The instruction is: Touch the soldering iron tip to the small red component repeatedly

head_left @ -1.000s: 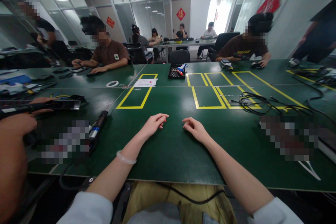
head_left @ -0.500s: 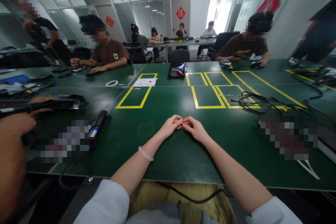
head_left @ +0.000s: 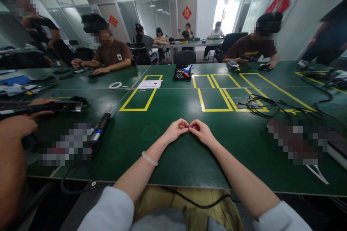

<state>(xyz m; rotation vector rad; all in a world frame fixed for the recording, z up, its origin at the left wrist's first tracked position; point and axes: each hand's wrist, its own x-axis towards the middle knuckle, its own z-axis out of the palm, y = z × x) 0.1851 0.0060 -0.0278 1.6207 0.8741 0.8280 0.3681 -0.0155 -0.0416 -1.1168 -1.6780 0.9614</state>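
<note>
Over the green table [head_left: 173, 162], my left hand [head_left: 177, 130] and my right hand [head_left: 200, 131] meet at their fingertips. Both are closed in a pinch. A tiny reddish thing [head_left: 187, 127] shows between the fingertips, too small to name and mostly covered by them. A pale bracelet [head_left: 149, 158] circles my left wrist.
Yellow tape frames [head_left: 217, 110] mark the table ahead, with a paper sheet [head_left: 150, 84], a tape roll [head_left: 115, 85] and a black tray [head_left: 182, 73]. Black cables [head_left: 260, 104] lie right, a black-and-blue tool [head_left: 99, 130] left. A person's hand [head_left: 24, 126] reaches in at far left.
My fingertips have shifted slightly and pinch closer together, and the small thing between them shows less. The standing person at the back left has leaned a little.
</note>
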